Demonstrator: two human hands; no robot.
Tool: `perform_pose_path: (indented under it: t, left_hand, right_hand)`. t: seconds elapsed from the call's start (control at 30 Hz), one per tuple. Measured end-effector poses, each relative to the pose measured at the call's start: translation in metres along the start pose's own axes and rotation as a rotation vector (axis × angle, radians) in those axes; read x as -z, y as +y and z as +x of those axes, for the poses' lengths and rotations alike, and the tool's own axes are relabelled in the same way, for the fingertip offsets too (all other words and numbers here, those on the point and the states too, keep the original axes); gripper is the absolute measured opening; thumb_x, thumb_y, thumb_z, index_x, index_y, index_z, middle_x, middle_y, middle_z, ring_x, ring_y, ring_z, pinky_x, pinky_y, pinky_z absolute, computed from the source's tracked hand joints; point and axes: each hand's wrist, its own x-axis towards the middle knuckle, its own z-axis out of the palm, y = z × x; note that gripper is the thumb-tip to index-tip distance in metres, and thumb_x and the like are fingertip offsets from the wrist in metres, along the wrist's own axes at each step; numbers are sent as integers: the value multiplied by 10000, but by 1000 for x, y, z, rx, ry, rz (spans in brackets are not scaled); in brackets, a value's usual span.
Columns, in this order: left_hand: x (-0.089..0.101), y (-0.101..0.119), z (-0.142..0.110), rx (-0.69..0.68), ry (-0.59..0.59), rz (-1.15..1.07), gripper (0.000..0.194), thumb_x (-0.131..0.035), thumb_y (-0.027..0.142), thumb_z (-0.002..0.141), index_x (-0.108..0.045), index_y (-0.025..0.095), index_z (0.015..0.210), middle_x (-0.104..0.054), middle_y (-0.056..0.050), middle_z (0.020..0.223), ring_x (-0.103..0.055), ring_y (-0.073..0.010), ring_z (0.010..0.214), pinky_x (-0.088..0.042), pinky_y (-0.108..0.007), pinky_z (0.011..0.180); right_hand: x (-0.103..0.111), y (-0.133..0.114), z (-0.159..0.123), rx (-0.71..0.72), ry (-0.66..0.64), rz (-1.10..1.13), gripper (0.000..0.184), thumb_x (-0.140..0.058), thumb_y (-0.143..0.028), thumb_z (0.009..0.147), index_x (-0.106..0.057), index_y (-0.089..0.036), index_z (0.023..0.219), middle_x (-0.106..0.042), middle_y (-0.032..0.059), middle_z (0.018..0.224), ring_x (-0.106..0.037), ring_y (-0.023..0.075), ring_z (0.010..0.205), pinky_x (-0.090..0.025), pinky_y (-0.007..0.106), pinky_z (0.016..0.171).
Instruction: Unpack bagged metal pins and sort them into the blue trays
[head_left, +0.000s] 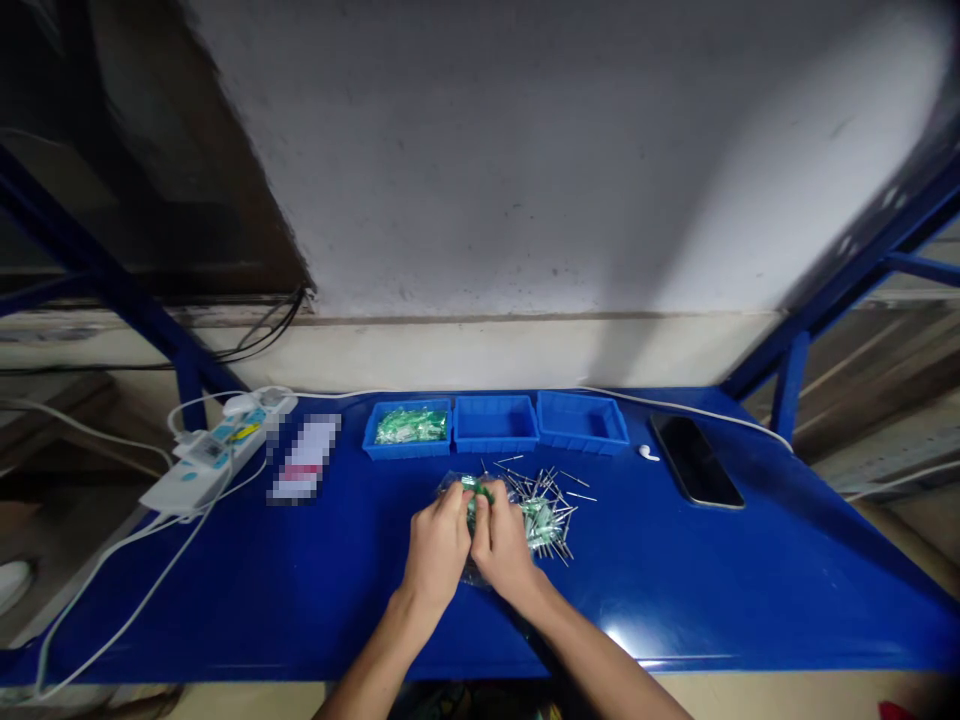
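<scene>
My left hand and my right hand meet over the middle of the blue table, their fingers pinched together on a small clear plastic bag with green at its top. Its contents are mostly hidden by my hands. More clear film shows beneath them. Just right of my right hand lies a loose heap of thin metal pins or rods, with small green-and-clear packets among them. Behind, a blue bin holds several similar green-and-clear packets.
Two more blue bins stand in the same row along the back. A dark phone and a white earbud lie at right. To the left are a white power strip with trailing cables and a blurred-out card.
</scene>
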Motion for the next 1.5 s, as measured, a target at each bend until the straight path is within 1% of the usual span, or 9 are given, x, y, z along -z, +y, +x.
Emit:
perform_pose_path:
  t: [0.27, 0.4, 0.5, 0.67, 0.77, 1.0, 1.2, 1.37, 1.5]
  left_hand:
    - [-1, 0, 5, 36, 76, -181, 291, -354, 340, 894, -599, 212, 801, -671, -66, 776, -626, -201, 734, -430, -264, 664]
    - [5, -6, 11, 181, 69, -308, 324, -436, 439, 854, -612, 213, 1005, -679, -63, 955, -621, -213, 860, -447, -281, 741]
    - [6, -10, 8, 313, 23, -420, 440, -408, 555, 838, -630, 179, 893, -669, -69, 815, -613, -208, 777, -448, -279, 669]
    - [12, -11, 1, 430, -71, -812, 577, -363, 651, 814, -630, 141, 850, -628, -52, 729, -574, -155, 659, -420, -230, 550]
    - [18, -15, 0, 343, -35, -727, 446, -475, 568, 812, -626, 155, 886, -627, -30, 739, -577, -149, 666, -435, -222, 573]
    - [15, -23, -5, -16, 140, -187, 345, -381, 300, 910, -581, 231, 1183, -651, -63, 1091, -606, -200, 967, -471, -290, 822]
    - [5, -15, -10, -195, 34, -84, 411, -437, 257, 885, -489, 302, 1290, -503, -47, 1315, -455, -228, 1196, -403, -389, 989]
    - [10, -15, -11, 88, -4, -378, 376, -441, 421, 878, -567, 231, 1177, -565, -91, 1213, -516, -235, 1124, -443, -367, 910]
    - [13, -20, -6, 419, -17, -744, 548, -373, 573, 858, -607, 123, 1067, -654, -132, 1005, -619, -228, 905, -486, -311, 716]
  right_hand:
    - [-5, 8, 7, -93, 99, 226, 126, -348, -283, 920, -444, -214, 880, -535, -7, 691, -520, 137, 603, -388, 257, 576]
    - [-1, 13, 10, -81, 182, 185, 131, -370, -253, 914, -455, -206, 1002, -580, 17, 791, -557, 144, 679, -425, 271, 643]
    - [4, 13, 10, 26, 241, 91, 130, -380, -189, 900, -477, -204, 986, -580, 39, 827, -561, 158, 742, -434, 296, 684]
    - [9, 9, 10, 343, 27, 32, 226, -418, -94, 835, -546, -215, 977, -558, 81, 1033, -527, 197, 967, -438, 365, 811]
    - [10, 4, 10, 389, -62, 40, 319, -439, -72, 787, -560, -227, 1038, -509, 79, 1171, -451, 223, 1124, -388, 416, 926]
    - [10, 0, 16, -4, -62, 279, 186, -506, -295, 841, -628, -186, 928, -524, 61, 949, -524, 181, 905, -422, 315, 805]
    - [8, 11, 22, -293, -98, 551, 315, -467, -417, 869, -611, -158, 762, -494, -21, 623, -463, 121, 610, -372, 236, 586]
    - [9, 14, 21, -134, -31, 421, 235, -476, -268, 865, -647, -193, 1008, -600, 29, 809, -549, 152, 735, -440, 267, 676]
    - [10, 14, 18, 182, -56, 225, 451, -426, -60, 778, -631, -273, 1118, -578, 60, 1105, -535, 192, 1013, -433, 365, 876]
